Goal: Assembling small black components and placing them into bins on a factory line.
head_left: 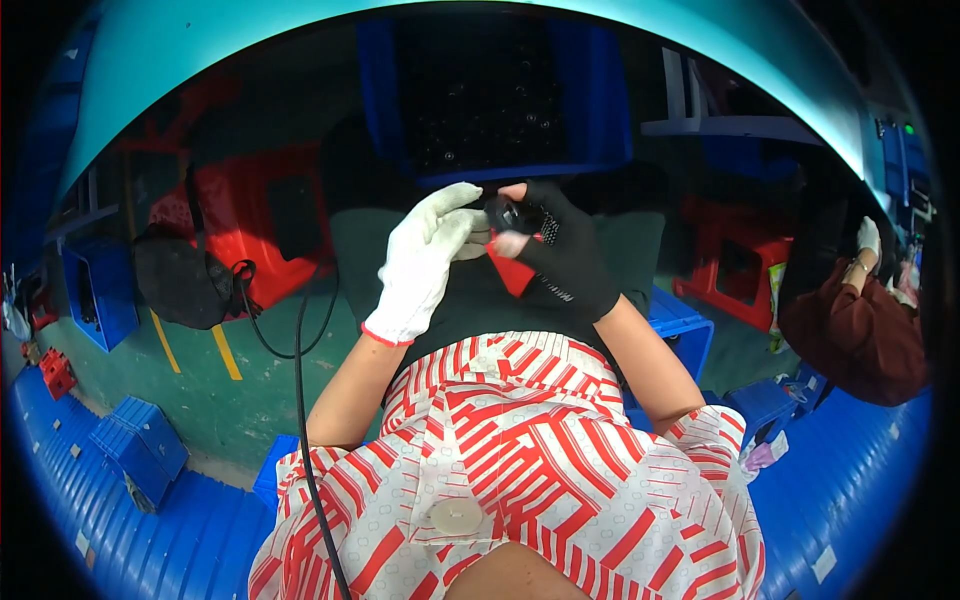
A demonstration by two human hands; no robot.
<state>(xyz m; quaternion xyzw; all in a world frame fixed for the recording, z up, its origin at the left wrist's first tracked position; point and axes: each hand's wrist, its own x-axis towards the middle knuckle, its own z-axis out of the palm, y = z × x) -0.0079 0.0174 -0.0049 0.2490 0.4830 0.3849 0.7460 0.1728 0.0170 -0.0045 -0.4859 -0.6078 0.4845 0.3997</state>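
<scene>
In front of my lap, my right hand (562, 240), in a black glove with bare fingertips, is closed around a small black round part (512, 214). The thumb tip is smeared by motion. My left hand (432, 245) wears a white knitted glove with a red cuff. Its fingers are curved and spread apart beside the part's left side; whether they touch it I cannot tell. A red pointed piece (512, 272) shows just below the right thumb; whether that hand holds it is unclear.
Ahead stands a blue crate (500, 172) with many small dark parts inside. Red stools (250, 225) are on both sides, a black bag (180, 275) on the left one. A black cable (301, 400) hangs down my left side. Another person (860, 330) sits at far right.
</scene>
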